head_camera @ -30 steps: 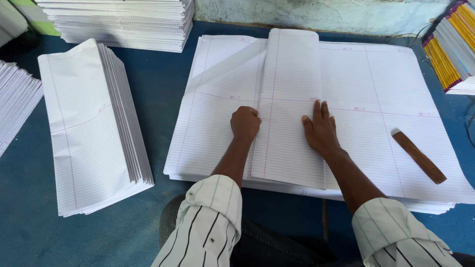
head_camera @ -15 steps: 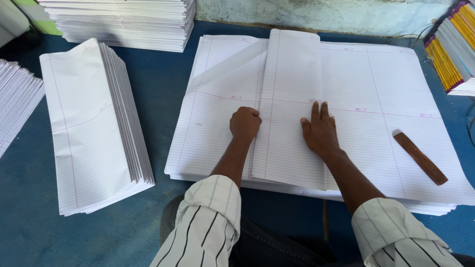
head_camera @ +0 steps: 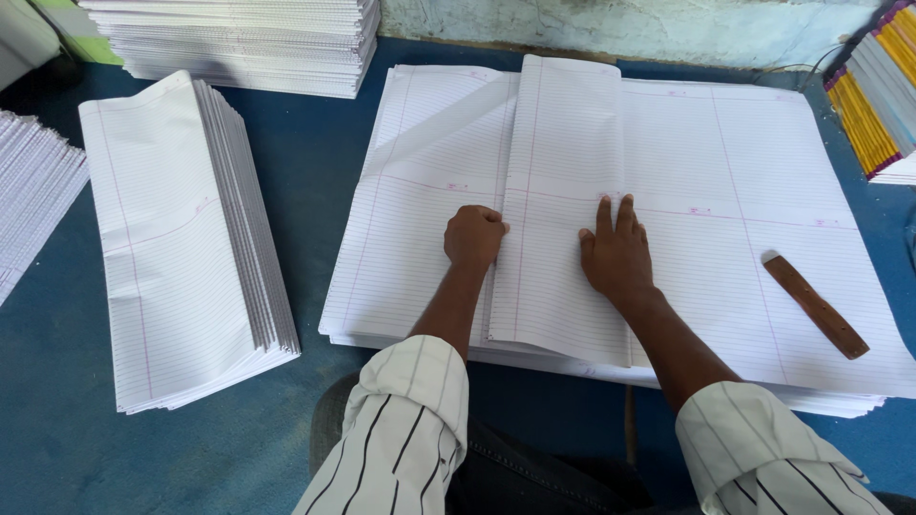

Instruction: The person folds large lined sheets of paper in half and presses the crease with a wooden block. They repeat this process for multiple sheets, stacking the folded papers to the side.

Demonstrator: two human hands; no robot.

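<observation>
Left hand (head_camera: pixel 474 236) curled into a closed fist, knuckles pressing down on the left edge of the folded sheet (head_camera: pixel 563 205); nothing held in that grip. Right hand (head_camera: pixel 616 256) open and flat, fingers together and extended, palm down on the right part of the same folded sheet, close to its right edge. No grip on anything, just pressure.

Folded sheet: narrow ruled panel, lying lengthwise front to back, on top of the big stack of unfolded ruled sheets (head_camera: pixel 744 181). That stack fills the middle and right of the blue tabletop (head_camera: pixel 305 200), its near edge at the tabletop's near edge by the person's striped sleeves (head_camera: pixel 405 420).

Brown wooden stick (head_camera: pixel 816 305) lies diagonally on the big stack, right of the right hand, apart from it.

Left part of tabletop: pile of folded sheets (head_camera: pixel 172 238), well apart from the left hand. Far left corner: tall stack of ruled paper (head_camera: pixel 248 38). Left edge: another paper stack (head_camera: pixel 33 191), partly cropped. Far right corner: stack of books with yellow and grey edges (head_camera: pixel 878 91).
</observation>
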